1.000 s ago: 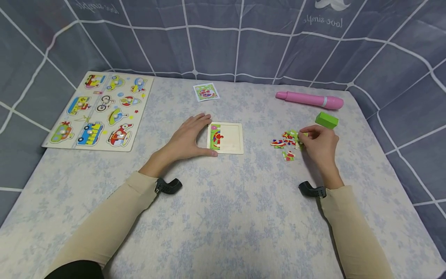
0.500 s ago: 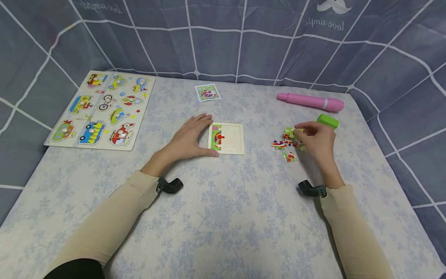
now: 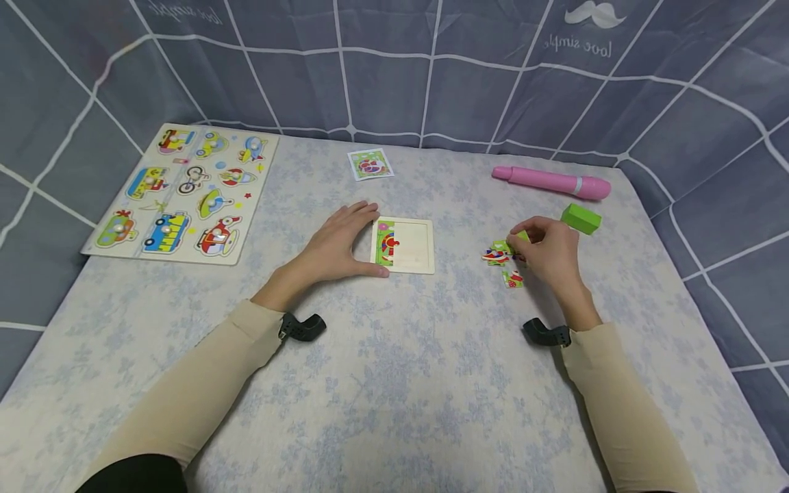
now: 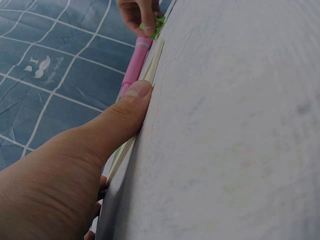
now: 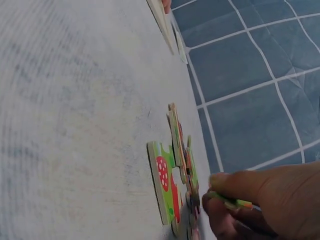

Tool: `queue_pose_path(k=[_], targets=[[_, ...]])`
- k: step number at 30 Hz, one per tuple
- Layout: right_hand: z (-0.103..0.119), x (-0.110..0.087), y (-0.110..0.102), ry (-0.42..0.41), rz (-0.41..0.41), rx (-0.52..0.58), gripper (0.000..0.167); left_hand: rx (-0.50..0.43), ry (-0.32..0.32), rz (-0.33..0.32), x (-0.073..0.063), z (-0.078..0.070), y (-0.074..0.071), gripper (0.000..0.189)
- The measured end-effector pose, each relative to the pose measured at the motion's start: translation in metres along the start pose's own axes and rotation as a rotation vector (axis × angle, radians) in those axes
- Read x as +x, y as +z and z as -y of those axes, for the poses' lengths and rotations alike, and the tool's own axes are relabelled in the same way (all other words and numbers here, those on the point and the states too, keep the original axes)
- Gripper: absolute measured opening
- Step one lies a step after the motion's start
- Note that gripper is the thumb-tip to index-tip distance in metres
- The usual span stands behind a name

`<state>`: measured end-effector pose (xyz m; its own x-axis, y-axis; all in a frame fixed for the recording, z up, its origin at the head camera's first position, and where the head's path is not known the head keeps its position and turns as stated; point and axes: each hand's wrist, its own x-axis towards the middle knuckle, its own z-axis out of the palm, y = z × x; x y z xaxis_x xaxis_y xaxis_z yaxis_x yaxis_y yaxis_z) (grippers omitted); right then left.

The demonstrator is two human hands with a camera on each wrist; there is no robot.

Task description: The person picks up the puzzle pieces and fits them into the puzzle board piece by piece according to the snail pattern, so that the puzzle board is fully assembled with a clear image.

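My left hand point(image 3: 333, 248) holds the left side of a small wooden puzzle tray point(image 3: 416, 246), thumb at the near edge and fingers at the far edge. A strip of the picture, green with a red figure, fills the tray's left part; bare wood shows beside it. In the right wrist view, a green puzzle piece point(image 5: 227, 201) is pinched between the thumb and finger of my right hand point(image 3: 547, 252). That hand is over a small heap of puzzle pieces point(image 3: 495, 256), partly hiding it. A piece with a red, white-dotted shape point(image 5: 163, 172) lies at the heap's near side.
A large board of vehicle pictures point(image 3: 185, 195) lies at the left. Behind the tray is a small picture card point(image 3: 370, 164). At the back right are a pink marker-like tube point(image 3: 551, 181) and a green block point(image 3: 581, 218). Grey checked cloth point(image 3: 388, 89) hangs behind the table.
My right hand has moved left across the heap, away from the green block, and now has a green piece between its fingertips. My left hand stays at the tray.
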<state>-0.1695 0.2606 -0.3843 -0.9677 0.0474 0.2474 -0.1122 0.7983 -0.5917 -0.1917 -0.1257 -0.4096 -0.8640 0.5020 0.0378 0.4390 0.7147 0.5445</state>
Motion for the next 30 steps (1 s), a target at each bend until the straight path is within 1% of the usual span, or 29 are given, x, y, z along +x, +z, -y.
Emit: queue_pose_path(k=[3,5,7,9,12,14,16,23,25,28,30], targets=[[0.005,0.002,0.003,0.012,-0.02,0.046,0.016,-0.002,-0.001,0.0,-0.001,0.0,0.0,0.115],[0.013,0.004,0.006,0.023,-0.015,0.072,0.018,-0.003,-0.003,0.001,-0.001,0.0,0.0,0.115],[0.022,0.006,0.01,0.037,0.011,0.092,0.02,-0.006,-0.007,0.002,-0.002,0.001,0.0,0.115],[0.031,0.009,0.016,0.064,0.055,0.127,0.022,-0.007,-0.007,0.0,-0.002,0.001,0.0,0.115],[0.044,0.013,0.028,0.109,0.113,0.203,0.023,-0.007,-0.003,-0.004,-0.001,0.001,0.0,0.115],[0.052,0.016,0.036,0.129,0.137,0.248,0.021,-0.003,0.002,-0.005,-0.001,0.001,0.0,0.114],[0.06,0.018,0.044,0.133,0.148,0.282,0.02,0.0,0.007,-0.003,-0.001,0.001,0.0,0.114],[0.089,0.024,0.071,0.112,0.178,0.314,0.016,-0.012,0.0,0.001,0.0,-0.001,-0.001,0.114],[0.095,0.026,0.078,0.093,0.186,0.312,0.016,-0.011,0.001,0.0,-0.001,-0.001,-0.001,0.113],[0.098,0.028,0.087,0.038,0.2,0.296,0.015,-0.007,0.007,0.001,-0.001,0.0,-0.002,0.112],[0.098,0.028,0.091,-0.014,0.206,0.278,0.016,-0.005,0.009,0.003,-0.001,-0.001,-0.002,0.112]])
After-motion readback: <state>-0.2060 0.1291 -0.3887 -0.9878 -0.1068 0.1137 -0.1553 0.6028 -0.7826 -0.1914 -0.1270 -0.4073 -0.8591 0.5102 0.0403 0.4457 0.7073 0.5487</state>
